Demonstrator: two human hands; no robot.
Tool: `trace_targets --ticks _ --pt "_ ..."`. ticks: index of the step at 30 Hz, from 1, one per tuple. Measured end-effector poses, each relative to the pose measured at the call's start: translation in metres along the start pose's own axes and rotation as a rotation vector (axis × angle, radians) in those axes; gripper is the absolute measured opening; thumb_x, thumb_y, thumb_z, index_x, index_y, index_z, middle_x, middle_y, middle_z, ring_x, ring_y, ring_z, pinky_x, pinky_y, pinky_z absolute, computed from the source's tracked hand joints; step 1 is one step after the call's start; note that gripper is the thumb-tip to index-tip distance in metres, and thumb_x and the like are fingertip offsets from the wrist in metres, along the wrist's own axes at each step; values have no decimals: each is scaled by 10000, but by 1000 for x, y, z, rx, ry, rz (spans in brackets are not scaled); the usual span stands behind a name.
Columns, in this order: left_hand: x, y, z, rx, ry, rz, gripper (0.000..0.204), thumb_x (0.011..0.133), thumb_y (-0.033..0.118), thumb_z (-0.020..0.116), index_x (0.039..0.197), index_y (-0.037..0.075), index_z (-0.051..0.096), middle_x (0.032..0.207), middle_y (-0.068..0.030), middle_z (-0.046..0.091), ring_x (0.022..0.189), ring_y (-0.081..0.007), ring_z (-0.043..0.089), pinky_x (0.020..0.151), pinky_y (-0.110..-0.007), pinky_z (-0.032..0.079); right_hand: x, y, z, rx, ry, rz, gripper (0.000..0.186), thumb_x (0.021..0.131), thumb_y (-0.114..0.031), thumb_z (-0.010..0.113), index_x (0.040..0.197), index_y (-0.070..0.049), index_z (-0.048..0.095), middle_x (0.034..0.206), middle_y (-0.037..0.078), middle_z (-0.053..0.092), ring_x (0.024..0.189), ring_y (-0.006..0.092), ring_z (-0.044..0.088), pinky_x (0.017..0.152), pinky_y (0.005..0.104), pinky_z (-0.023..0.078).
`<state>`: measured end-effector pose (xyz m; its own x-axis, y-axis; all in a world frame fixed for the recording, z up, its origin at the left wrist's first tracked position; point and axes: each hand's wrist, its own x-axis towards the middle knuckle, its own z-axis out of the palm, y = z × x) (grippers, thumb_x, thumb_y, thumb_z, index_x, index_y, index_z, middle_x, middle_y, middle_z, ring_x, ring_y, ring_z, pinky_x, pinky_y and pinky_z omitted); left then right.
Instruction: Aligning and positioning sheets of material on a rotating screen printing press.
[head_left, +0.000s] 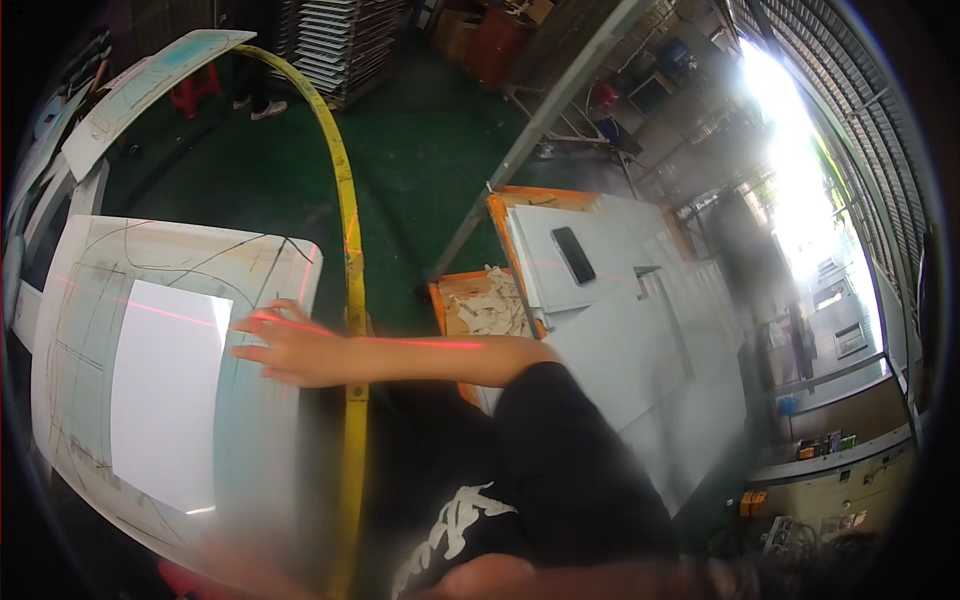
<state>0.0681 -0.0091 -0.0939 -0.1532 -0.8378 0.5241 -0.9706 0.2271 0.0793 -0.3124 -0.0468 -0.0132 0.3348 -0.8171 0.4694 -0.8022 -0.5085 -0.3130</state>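
Observation:
My right hand (290, 345) reaches leftward over a pale, worn board (75, 380), its fingers apart with nothing visible held. The fingertips are beside the right edge of a white rectangular sheet (170, 390) lying on the board. Pencil-like lines mark the board, and red laser lines cross the sheet, board, hand and forearm. Blurred skin shows at the bottom edge; I cannot make out my left hand there.
A curved yellow rail (350, 290) runs beside the board. Another panel (140, 90) stands behind. Right are stacked white sheets (650, 390) with a phone (572, 255), and scraps (490, 310). A metal post (540, 130), a rack (330, 40) and someone's shoe (268, 110) are farther back.

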Motion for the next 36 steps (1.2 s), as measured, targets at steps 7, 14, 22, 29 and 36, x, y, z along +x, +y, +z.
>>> trace_targets --ticks 7,14,22,29,36 --pt "11 98 -72 -353 -55 -49 330 951 158 523 1237 -6 538 1348 -194 474 1218 -380 483 971 -470 422 -229 -9 -130 -248 -291 597 480 826 -331 652 1233 -96 562 1024 81 601 1028 281 547 914 410 394" --pt "32 162 -101 -448 -206 45 313 948 84 495 1238 -26 536 1343 -195 473 1232 -370 467 1018 -458 375 -309 -54 -165 -321 -257 765 497 804 -283 693 1232 -72 553 1090 119 570 1081 300 514 937 402 409" --pt "25 177 -102 -556 -228 100 299 951 77 492 1224 -36 539 1327 -183 492 1213 -355 487 1005 -439 387 -310 -53 -176 -146 -178 954 381 817 -226 674 1145 -47 595 1088 144 587 1027 323 552 904 402 451" --pt "12 168 -84 -590 -182 98 295 947 94 496 1214 -20 554 1320 -177 501 1201 -354 495 1003 -443 381 -308 -55 -178 -179 -132 921 305 827 -200 668 1098 -76 602 1154 121 598 1096 298 547 1012 416 413" --pt "13 206 -84 -855 -290 324 318 865 -3 524 1180 -9 567 1246 -180 551 1159 -356 523 984 -411 406 -308 -47 -189 -456 107 588 118 709 -58 615 817 -52 570 805 82 566 770 265 564 784 403 466"
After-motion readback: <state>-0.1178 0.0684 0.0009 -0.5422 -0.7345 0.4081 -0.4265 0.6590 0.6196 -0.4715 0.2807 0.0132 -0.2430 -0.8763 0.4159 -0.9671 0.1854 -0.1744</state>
